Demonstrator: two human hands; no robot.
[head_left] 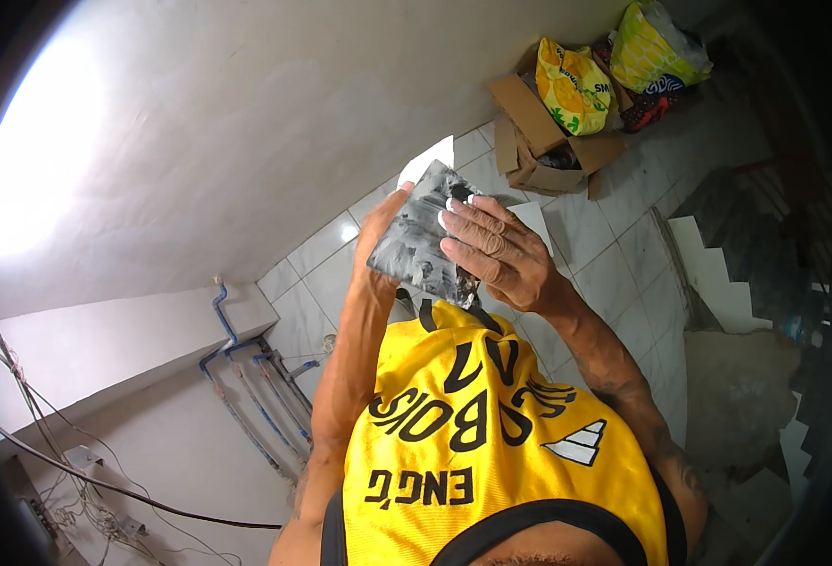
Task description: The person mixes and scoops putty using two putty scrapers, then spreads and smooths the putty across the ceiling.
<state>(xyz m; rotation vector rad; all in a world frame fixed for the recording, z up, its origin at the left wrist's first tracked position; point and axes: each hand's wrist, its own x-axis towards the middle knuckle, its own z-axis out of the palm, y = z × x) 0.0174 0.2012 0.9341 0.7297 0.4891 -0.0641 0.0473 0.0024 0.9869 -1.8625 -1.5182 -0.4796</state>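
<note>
In front of my chest is a dark grey rectangular piece, smeared with white and flat like a sheet or board; its exact kind I cannot tell. My left hand is closed on its left edge. Across the right part of its face lies my right hand, fingers stretched out side by side, with white stuff on the fingertips. The right thumb is hidden. A white flat piece sticks out behind the far edge, and another white flat area shows beyond my right hand.
Cardboard boxes with a yellow plastic bag stand by the far wall, beside a green-yellow bag. Blue pipes run along the lower-left wall. Loose cables hang at left. Stair-like steps lie at right.
</note>
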